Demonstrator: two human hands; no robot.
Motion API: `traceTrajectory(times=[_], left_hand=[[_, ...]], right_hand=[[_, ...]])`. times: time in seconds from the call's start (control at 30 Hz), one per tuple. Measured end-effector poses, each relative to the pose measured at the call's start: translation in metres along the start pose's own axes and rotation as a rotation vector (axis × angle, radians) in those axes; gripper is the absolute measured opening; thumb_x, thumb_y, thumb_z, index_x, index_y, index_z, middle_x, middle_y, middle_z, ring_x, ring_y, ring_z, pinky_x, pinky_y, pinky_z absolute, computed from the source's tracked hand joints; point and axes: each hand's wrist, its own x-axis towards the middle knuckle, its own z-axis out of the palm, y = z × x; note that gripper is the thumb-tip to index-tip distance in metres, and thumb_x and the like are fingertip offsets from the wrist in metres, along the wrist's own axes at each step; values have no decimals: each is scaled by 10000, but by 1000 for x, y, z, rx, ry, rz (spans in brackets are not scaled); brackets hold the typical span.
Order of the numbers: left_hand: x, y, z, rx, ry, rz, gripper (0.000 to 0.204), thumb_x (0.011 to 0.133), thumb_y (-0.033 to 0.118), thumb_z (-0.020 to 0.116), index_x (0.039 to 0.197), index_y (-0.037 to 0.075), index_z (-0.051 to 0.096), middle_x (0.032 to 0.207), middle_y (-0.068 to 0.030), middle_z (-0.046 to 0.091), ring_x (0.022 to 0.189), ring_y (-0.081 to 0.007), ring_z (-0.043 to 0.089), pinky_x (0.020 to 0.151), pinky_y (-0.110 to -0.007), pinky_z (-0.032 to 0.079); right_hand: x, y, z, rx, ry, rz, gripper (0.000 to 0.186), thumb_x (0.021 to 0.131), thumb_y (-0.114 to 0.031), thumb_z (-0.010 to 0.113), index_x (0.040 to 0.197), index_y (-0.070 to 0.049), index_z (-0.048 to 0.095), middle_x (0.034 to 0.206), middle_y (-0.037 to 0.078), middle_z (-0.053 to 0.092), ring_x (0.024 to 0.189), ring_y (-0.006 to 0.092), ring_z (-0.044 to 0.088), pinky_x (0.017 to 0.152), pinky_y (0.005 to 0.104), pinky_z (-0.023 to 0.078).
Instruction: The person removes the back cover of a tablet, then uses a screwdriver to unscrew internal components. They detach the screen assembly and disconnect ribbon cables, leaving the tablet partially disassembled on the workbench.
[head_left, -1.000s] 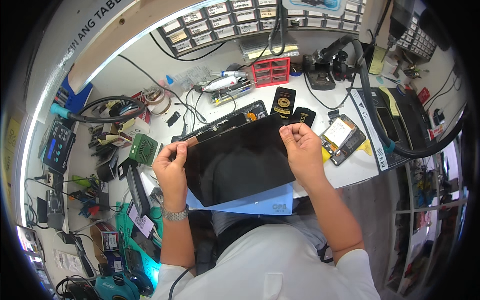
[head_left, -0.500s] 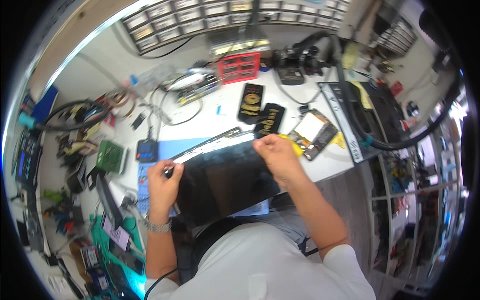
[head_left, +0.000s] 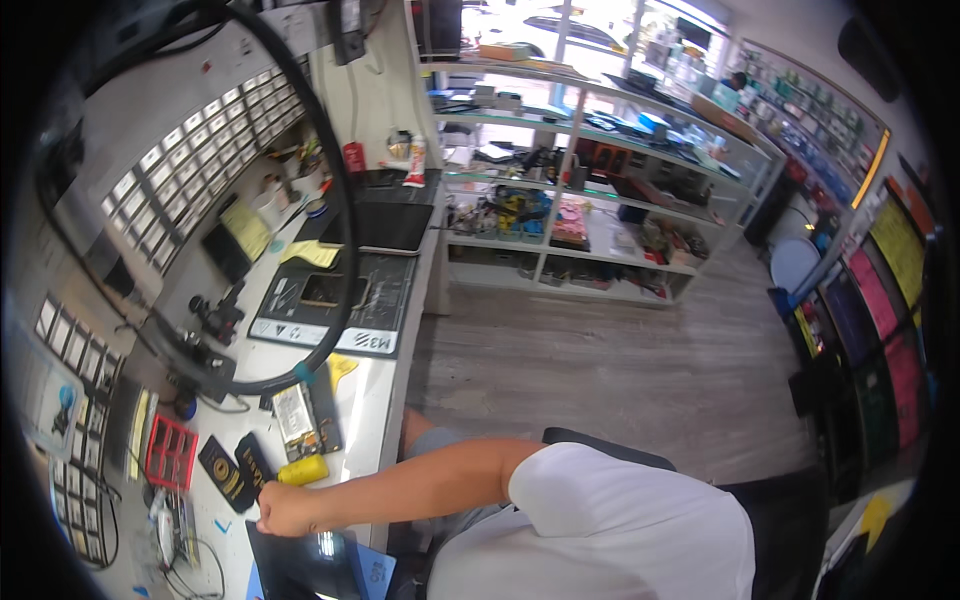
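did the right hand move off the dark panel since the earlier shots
No. The right hand still grips the dark panel at its top edge, beside the yellow cylinder on the bench; only the camera has swung right.

Grey wood-look floor (head_left: 640,350) spreads right of the fingers. Glass shelves (head_left: 600,150) stand far beyond them, bright windows (head_left: 560,25) behind, and drawer cabinets (head_left: 200,150) line the wall above.

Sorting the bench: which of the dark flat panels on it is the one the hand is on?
The glossy dark panel at the bench's near end, under the right hand. The other dark panel lies untouched at the far end, beside the shelves.
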Motion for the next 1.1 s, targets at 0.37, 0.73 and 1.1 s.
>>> traceTrajectory(times=[0.37,0.73,1.1], left_hand=[[5,22,-2,427,-141,-134,1629,625,315,1074,1768,-40,-32,1787,-342,193,1669,-407,237,1378,-483,176],[-58,-316,21,518,227,401,1658,624,630,1052,1724,-142,82,1767,-429,171,1674,-508,182,1377,-538,159],[3,41,-19,92,-19,-148,1715,570,494,1103,1740,-111,5,1786,-383,147,1678,-425,191,1376,-499,161]], right_hand=[[16,-37,23,31,-11,81,413,986,-120,787,1332,58,650,1332,243,715,1244,382,709,981,462,580],[71,-21,51,114,-236,79,599,1056,-269,696,1504,96,539,1524,274,620,1371,405,656,1084,466,560],[3,-40,29,-78,49,-83,541,1111,-395,639,1314,106,649,1271,306,731,1170,439,741,940,502,583]])
